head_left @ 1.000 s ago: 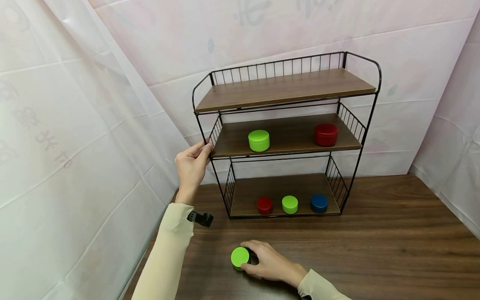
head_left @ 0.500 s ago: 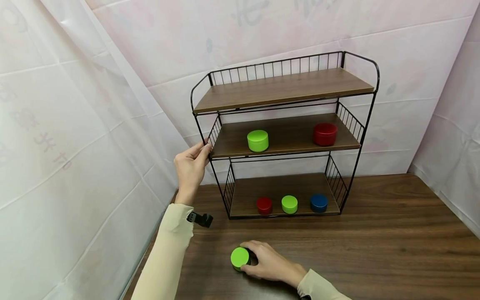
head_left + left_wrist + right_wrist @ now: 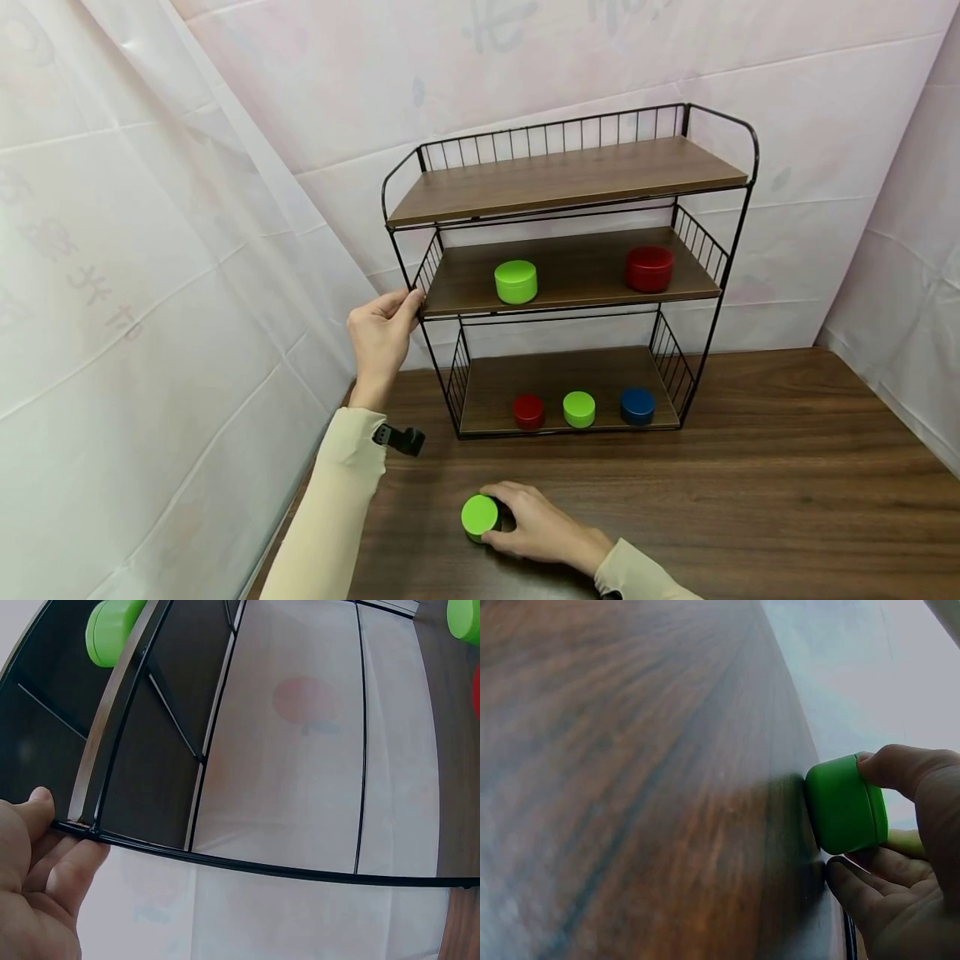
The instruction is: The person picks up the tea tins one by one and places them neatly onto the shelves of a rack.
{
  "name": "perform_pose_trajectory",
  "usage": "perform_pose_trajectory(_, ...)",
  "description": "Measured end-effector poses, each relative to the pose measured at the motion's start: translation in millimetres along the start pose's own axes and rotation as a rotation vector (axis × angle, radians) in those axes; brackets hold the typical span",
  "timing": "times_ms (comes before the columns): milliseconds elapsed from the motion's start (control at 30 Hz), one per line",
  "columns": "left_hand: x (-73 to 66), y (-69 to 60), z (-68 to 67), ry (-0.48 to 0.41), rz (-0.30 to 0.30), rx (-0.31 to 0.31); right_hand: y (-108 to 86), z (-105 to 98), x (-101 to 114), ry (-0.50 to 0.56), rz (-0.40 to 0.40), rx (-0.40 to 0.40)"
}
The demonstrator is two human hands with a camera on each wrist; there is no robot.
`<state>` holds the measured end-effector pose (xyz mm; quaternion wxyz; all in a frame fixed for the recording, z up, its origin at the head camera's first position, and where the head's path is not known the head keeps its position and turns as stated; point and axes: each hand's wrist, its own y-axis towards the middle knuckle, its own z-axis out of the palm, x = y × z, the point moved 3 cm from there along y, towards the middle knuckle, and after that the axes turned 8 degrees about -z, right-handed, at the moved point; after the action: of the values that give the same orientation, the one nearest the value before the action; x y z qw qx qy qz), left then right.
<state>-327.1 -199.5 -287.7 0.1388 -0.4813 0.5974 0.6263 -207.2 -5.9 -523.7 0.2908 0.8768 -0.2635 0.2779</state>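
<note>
My left hand (image 3: 380, 337) is at the left front post of a three-tier shelf rack (image 3: 570, 179), level with the middle board. Its thumb and fingers pinch the black metal frame (image 3: 247, 866), as the left wrist view shows. On the table in front of the rack, my right hand (image 3: 536, 527) holds a small round green tin (image 3: 479, 515) between thumb and fingers. The right wrist view shows the thumb (image 3: 900, 766) on one side of this tin and fingers on the other, with its base at the tabletop.
The middle board bears a larger green tin (image 3: 516, 282) and a larger red tin (image 3: 649, 269). Along the front of the bottom board stand a small red tin (image 3: 528, 412), a small green tin (image 3: 579, 410) and a blue tin (image 3: 637, 407). White cloth (image 3: 187, 333) hangs behind and at both sides.
A left fingertip that showed above the thumb beside the post has drawn in slightly. The right hand and its green tin have stayed in place.
</note>
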Motion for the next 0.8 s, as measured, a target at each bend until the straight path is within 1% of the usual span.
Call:
perform_pose_trajectory(200,-2.3,-2.0,0.8,-0.015,-0.01,0.0,-0.5,0.4,-1.1,-0.001,0.004,0.005)
perform_pose_trajectory(500,-3.4,-0.3,2.1,-0.022,-0.027,-0.027,0.0,-0.2,-0.3,0.015,0.0,0.01)
perform_pose_trajectory(600,-4.7,0.0,0.6,0.004,-0.027,-0.033,0.0,-0.2,0.0,0.011,0.003,0.012)
perform_pose_trajectory(733,-7.5,1.0,-0.7,0.024,-0.031,-0.02,-0.4,-0.2,0.5,-0.001,0.007,0.011)
perform_pose_trajectory(800,-8.3,1.4,-0.9,0.007,-0.039,-0.006,-0.5,0.0,0.6,-0.006,0.008,0.009)
